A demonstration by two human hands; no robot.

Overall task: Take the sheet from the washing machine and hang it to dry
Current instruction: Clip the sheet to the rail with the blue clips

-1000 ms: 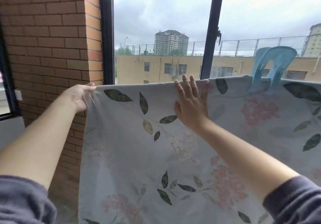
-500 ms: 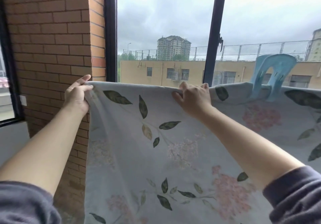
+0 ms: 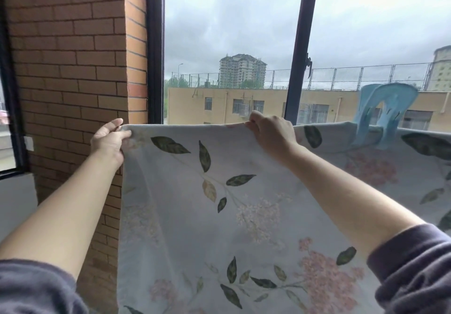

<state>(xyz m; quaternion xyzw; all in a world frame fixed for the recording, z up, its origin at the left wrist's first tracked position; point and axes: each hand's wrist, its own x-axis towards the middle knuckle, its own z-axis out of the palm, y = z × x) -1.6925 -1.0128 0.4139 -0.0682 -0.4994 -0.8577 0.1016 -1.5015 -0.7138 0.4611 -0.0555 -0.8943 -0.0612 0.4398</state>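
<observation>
Behind your hands stands a tall window (image 3: 227, 28) with dark frames, and a brick wall (image 3: 68, 69) is at its left side; outside you see a yellow building under a grey sky. Your floral sheet (image 3: 195, 206) hangs in front of you, with its top edge about level across the lower part of the window and the cloth falling down out of view. Both your arms are raised and reach forward, bare up to the dark sleeves (image 3: 415, 272). Your left hand (image 3: 108, 140) grips the upper left corner of the sheet, thumb on top and the other fingers curled around the cloth, close to the brick wall. Your right hand (image 3: 271, 133) holds the top edge further right, knuckles toward you, fingers bent over the edge and pinching it. Between your two hands the edge is pulled tight. A large blue clip (image 3: 388, 113) sits on the top edge to the right, apart from your right hand. What carries the sheet under its fold cannot be told.
</observation>
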